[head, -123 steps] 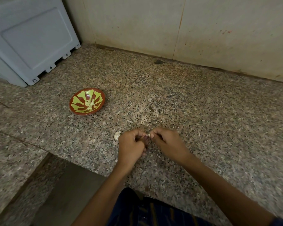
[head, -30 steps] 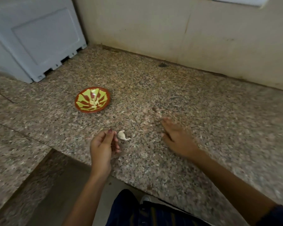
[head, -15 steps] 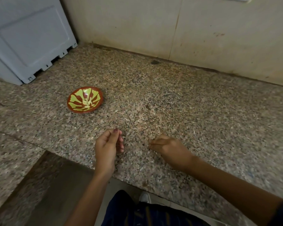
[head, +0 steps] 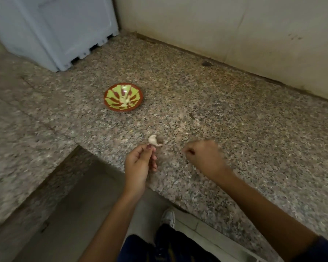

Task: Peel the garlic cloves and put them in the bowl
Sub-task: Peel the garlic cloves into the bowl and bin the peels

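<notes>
The left hand [head: 140,163] hovers over the near edge of the counter [head: 235,129], palm turned up, with thumb and forefinger brought together at the tips. Whether this grip pinches a scrap of skin or nothing cannot be determined; blur hides the detail. The garlic clove [head: 153,140] lies on the counter just beyond those fingertips, apparently apart from them, pale, with a thin tail of skin trailing to the right. Its position close to the edge keeps it within short reach of both hands. The right hand [head: 204,157] is curled into a loose fist nearby; motion blur prevents confirming any contents. The bowl [head: 123,100] stands farther back and to the left, well apart from the clove, with pale peeled pieces at its centre. This spacing probably keeps loose skin out of it.
</notes>
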